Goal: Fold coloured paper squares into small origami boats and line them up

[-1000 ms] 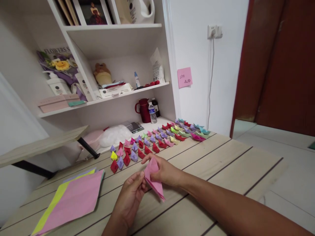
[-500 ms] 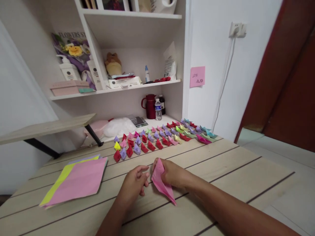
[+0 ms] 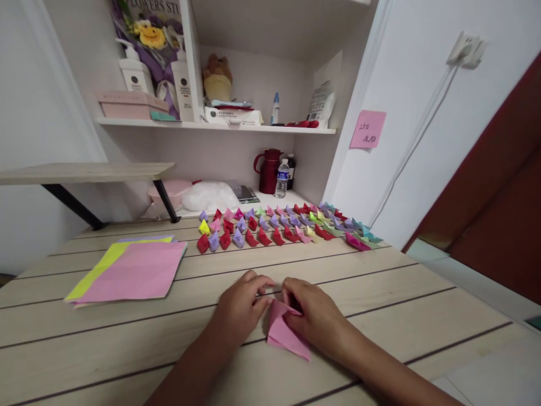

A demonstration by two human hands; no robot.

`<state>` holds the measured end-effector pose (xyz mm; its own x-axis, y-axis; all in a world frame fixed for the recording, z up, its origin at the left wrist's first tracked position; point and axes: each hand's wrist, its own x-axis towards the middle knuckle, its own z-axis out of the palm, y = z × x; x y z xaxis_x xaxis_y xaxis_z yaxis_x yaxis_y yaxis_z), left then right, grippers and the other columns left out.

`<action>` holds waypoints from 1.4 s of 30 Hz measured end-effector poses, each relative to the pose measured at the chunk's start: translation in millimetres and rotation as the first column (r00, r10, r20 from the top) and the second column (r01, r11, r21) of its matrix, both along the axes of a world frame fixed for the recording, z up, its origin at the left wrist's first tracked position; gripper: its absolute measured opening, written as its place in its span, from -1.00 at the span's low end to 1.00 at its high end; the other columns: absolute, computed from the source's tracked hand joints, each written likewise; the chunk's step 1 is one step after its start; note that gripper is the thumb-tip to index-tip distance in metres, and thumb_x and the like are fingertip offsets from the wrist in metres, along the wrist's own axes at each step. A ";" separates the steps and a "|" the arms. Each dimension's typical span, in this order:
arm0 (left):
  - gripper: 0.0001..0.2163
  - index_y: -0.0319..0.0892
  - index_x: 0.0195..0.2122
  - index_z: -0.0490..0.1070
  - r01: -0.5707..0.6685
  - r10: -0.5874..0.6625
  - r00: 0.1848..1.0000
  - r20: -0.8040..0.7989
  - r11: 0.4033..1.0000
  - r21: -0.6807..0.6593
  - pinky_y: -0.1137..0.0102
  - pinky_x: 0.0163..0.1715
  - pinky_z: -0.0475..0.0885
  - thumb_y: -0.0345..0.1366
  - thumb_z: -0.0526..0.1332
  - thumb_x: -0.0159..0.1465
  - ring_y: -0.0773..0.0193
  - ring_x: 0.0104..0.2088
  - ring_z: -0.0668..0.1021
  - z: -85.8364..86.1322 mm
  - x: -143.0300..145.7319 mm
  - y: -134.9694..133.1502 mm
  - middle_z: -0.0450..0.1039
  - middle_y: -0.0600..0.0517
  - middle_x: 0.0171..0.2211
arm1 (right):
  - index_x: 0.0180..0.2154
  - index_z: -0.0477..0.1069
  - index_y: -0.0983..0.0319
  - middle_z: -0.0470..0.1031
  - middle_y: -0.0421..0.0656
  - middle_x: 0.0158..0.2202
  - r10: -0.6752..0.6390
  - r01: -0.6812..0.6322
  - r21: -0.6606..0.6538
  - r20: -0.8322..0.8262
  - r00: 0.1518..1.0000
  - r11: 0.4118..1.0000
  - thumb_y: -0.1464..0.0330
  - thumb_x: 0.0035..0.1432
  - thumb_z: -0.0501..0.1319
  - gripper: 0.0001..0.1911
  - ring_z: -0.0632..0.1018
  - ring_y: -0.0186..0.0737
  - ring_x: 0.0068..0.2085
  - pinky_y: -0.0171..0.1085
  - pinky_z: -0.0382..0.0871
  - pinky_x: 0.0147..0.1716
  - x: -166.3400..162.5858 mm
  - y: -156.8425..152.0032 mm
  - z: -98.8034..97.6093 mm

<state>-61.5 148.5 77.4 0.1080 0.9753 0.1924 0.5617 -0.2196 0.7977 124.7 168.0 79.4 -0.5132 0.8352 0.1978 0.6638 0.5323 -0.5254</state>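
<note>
A folded piece of pink paper (image 3: 284,335) lies on the wooden table (image 3: 380,293) in front of me. My right hand (image 3: 315,316) presses down on its upper edge, fingers curled over it. My left hand (image 3: 243,307) rests beside it on the left, fingertips pinched at the paper's top corner. Beyond the hands, several small folded paper boats (image 3: 270,228) in red, purple, pink, yellow and green stand in rows. A stack of flat coloured sheets (image 3: 131,270), pink on top, lies at the left.
A white shelf unit behind the table holds a red jug (image 3: 269,171), a water bottle (image 3: 281,178), lotion bottles (image 3: 133,70) and a soft toy (image 3: 217,79). A pink sticky note (image 3: 367,129) hangs on the wall. A second wooden top (image 3: 84,171) juts in at the left.
The pink paper came down from the air onto the table. Both hands followed it down and now press it flat. The view tilted downward and rolled.
</note>
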 end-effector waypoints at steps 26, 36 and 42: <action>-0.77 0.07 -0.20 0.53 0.122 -0.120 0.961 -0.248 0.993 -0.008 0.45 -0.40 0.19 -0.29 0.29 0.10 0.38 -0.48 0.38 -1.9 3.9 0.6 0.43 0.15 -0.24 | 0.18 0.35 0.01 0.36 -0.02 0.15 0.194 -0.188 0.119 -0.038 0.980 0.975 0.52 0.13 0.18 -0.40 0.38 0.02 0.15 -0.02 0.30 0.12 49.1 -36.7 -7.7; -0.83 0.02 -0.22 0.53 0.087 -0.093 0.970 -0.223 0.995 -0.038 0.43 -0.37 0.23 -0.27 0.23 0.16 0.35 -0.45 0.43 -3.3 6.3 2.5 0.46 0.11 -0.24 | 0.26 0.24 0.00 0.31 -0.07 0.27 0.222 -0.234 0.117 0.110 0.969 0.965 0.22 0.30 0.17 -0.49 0.31 0.08 0.24 0.07 0.21 0.19 74.3 -47.8 -0.7; -0.82 -0.06 -0.23 0.53 0.089 -0.099 0.977 -0.191 0.994 -0.059 0.40 -0.28 0.32 -0.25 0.15 0.22 0.23 -0.28 0.52 7.8 -1.1 4.7 0.50 0.02 -0.27 | 0.25 0.24 -0.01 0.33 -0.08 0.24 0.174 -0.174 0.005 -0.013 0.985 0.985 0.19 0.28 0.19 -0.48 0.30 0.03 0.25 0.05 0.15 0.23 70.7 -48.4 -1.0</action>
<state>-62.6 153.2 85.2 0.2303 0.9668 0.1105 0.6851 -0.2417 0.6872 195.4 119.5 78.4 -0.6476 0.7329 0.2085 0.5541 0.6408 -0.5314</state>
